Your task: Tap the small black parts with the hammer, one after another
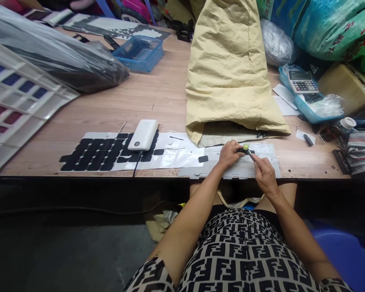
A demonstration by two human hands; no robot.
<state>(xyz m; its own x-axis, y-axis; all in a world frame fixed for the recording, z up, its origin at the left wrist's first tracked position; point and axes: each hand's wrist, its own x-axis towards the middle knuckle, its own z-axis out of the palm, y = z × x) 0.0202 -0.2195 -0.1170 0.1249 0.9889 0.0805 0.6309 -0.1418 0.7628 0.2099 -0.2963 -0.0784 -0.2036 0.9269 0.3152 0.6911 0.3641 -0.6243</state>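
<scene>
My left hand (230, 153) is closed, its fingertips pinching a small dark piece (239, 150) whose kind I cannot make out. My right hand (265, 175) grips a slim tool with a metal shaft and a round yellow-green head (246, 147). That head is at the dark piece, close to my left fingertips. Both hands are over a translucent greyish mat (269, 162) at the table's front edge. Left of it lies a white sheet (182, 156) with rows of black rounded patches (93, 154). One loose black patch (203, 159) sits near the mat.
A white power bank (143, 135) with a dark cable rests on the sheet. Behind my hands lies a big tan sack (228, 73), its mouth facing me. A blue basket (138, 52), plastic-wrapped bundle (79, 61) and calculator (302, 82) stand farther back. A dark marker-like object (308, 140) lies right.
</scene>
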